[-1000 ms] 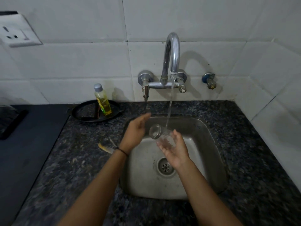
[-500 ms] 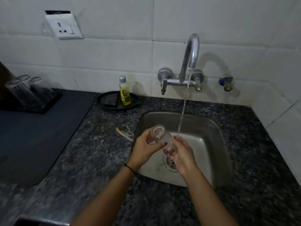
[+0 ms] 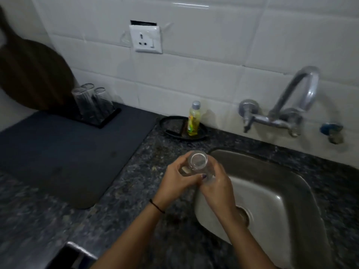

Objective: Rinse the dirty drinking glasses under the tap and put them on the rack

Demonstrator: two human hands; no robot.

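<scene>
Four glasses in all: one glass (image 3: 198, 164) held by two hands, three upturned glasses (image 3: 91, 102) on the rack (image 3: 108, 121).

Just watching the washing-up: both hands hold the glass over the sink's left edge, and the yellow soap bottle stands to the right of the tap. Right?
Not quite. The head view shows the yellow soap bottle left of the tap, not right. Both hands, left hand and right hand, do hold the glass there.
</scene>
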